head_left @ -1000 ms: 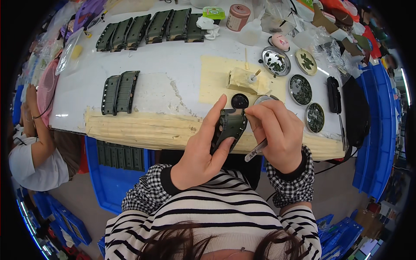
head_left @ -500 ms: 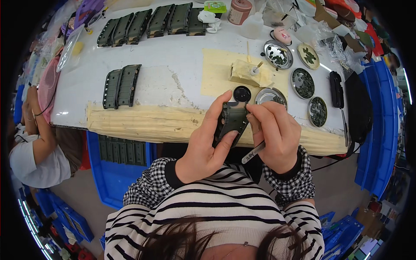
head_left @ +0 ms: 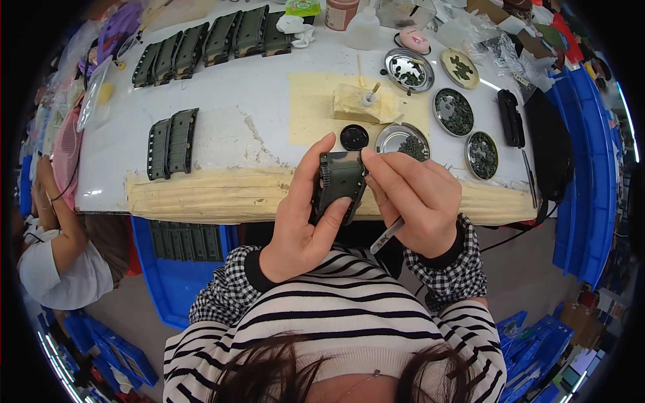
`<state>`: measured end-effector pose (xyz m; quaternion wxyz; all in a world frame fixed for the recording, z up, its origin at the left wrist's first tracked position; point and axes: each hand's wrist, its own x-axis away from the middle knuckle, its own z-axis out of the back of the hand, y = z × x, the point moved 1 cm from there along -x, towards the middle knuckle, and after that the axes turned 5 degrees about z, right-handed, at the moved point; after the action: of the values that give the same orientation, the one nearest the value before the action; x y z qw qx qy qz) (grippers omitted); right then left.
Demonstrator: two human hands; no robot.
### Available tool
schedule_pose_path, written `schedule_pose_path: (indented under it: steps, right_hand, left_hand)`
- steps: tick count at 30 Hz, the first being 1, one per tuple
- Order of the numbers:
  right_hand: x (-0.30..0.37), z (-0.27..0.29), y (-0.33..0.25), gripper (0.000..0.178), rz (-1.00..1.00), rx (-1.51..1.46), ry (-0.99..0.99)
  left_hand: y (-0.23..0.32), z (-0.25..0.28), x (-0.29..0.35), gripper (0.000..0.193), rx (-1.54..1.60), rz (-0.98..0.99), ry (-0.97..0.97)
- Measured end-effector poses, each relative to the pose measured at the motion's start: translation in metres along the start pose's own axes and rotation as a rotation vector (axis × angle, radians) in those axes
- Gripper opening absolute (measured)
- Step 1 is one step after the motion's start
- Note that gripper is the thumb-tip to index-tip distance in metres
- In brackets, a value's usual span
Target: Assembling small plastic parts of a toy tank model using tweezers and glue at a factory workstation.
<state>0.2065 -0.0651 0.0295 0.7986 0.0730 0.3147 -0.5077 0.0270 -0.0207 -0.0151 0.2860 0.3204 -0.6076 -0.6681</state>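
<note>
My left hand (head_left: 295,232) is closed round a curved, ribbed plastic part (head_left: 344,176), dark green with tan camouflage patches, held tilted over the table's front edge. Its thumb lies across the part's face. My right hand (head_left: 420,201) is closed, its thumb and forefinger pinched at the part's upper right edge; anything tiny between those fingertips is hidden. The flat silver end of a pair of tweezers (head_left: 388,235) sticks out below the right palm. Just beyond the part sit a round black dish (head_left: 354,138) and a metal dish (head_left: 384,142) of small dark green pieces.
Similar green parts stand in a row (head_left: 218,41) at the back left, with two more (head_left: 172,144) nearer. Dishes of small pieces (head_left: 453,111) fill the right side, near a taped block (head_left: 346,104). A blue bin (head_left: 171,289) lies below; another person's arm (head_left: 66,221) is at left.
The view has shifted slightly, so the table things appear further left. Both hands keep their hold, and the part looks a little more upright.
</note>
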Motion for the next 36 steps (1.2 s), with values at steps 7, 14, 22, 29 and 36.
schedule_pose_path:
  steps: [7,14,22,29,36]
  right_hand:
    - [0.038,0.035,0.049,0.017,-0.615,-0.048,0.301]
    - [0.08,0.061,0.109,0.011,-0.642,0.127,-0.022]
    - [0.07,0.066,0.122,0.008,-0.574,0.126,-0.249]
    - [0.06,0.063,0.115,0.006,-0.404,0.375,-0.424]
    - [0.069,0.067,0.124,0.011,-0.512,0.007,-0.302]
  left_hand:
    - [0.009,-0.002,-0.005,0.066,0.264,0.105,0.011]
    - [0.01,-0.001,-0.005,0.065,0.424,0.207,0.001]
    - [0.008,0.0,-0.003,0.077,0.363,0.161,0.01]
    - [0.004,-0.003,0.0,0.084,0.27,0.086,0.003]
    - [0.001,-0.001,0.001,0.084,0.275,0.08,-0.001]
